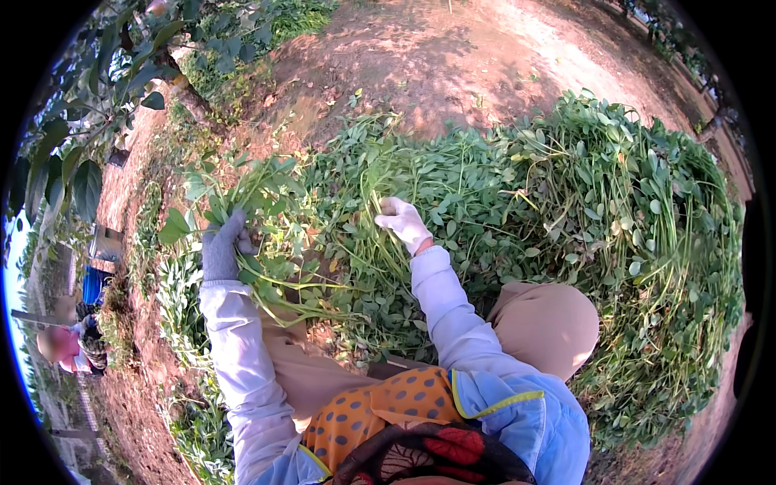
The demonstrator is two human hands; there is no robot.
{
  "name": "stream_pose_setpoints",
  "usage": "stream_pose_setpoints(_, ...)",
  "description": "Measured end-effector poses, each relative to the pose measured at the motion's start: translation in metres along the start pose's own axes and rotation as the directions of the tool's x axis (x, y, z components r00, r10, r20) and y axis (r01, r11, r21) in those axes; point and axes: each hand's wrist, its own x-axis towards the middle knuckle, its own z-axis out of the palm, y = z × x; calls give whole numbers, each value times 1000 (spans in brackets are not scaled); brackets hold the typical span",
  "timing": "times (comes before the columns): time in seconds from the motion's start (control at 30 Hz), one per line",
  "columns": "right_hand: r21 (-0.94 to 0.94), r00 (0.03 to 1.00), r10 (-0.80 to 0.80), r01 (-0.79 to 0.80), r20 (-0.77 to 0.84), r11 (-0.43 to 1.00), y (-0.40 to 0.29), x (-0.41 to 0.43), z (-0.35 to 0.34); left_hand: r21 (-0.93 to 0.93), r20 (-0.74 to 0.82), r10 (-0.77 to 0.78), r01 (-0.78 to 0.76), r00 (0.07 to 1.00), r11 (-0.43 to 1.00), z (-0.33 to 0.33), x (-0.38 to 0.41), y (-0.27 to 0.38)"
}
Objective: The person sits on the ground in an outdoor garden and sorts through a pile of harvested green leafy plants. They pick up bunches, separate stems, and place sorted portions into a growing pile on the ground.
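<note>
My left hand [227, 245], in a grey knitted glove, is closed around a bunch of leafy green stems [267, 182]. Their long ends trail down to the right past my wrist. My right hand [403, 224], in a whitish glove, has its thumb and fingers pinched together on thin green stems [388, 245] at the edge of the heap. Around and beyond it lies a wide heap of cut leafy plants [461, 188], which rises thicker to the right [618, 200]. Leaves partly cover the fingers of my left hand.
My bent knee [548, 327] rests against the heap. Bare soil [412, 66] stretches beyond it. A tree trunk [188, 97] with overhanging leafy branches [88, 182] stands at upper left. Another person [76, 348] is at far left, near a blue object [94, 285]. More plants [203, 424] lie along my left side.
</note>
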Motion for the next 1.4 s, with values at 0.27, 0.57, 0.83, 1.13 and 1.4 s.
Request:
stream_pose_setpoints(0.27,-291,995,-9,38,100,956,-62,-20,-12,-68,28,-51,53,998,996,19,0,3)
stream_pose_setpoints(0.57,39,961,-192,188,200,981,-112,-46,30,-360,110,-76,111,991,926,21,-6,8)
stream_pose_setpoints(0.83,-142,834,-387,471,394,871,-93,-72,121,-601,141,48,47,989,798,44,-19,8)
stream_pose_setpoints(1.13,-101,759,-493,581,425,808,-91,-81,140,-271,352,59,42,934,962,25,-19,5)
stream_pose_setpoints(1.4,211,991,-126,133,-46,968,-90,-32,65,-252,-13,134,-133,991,959,-22,-7,15)
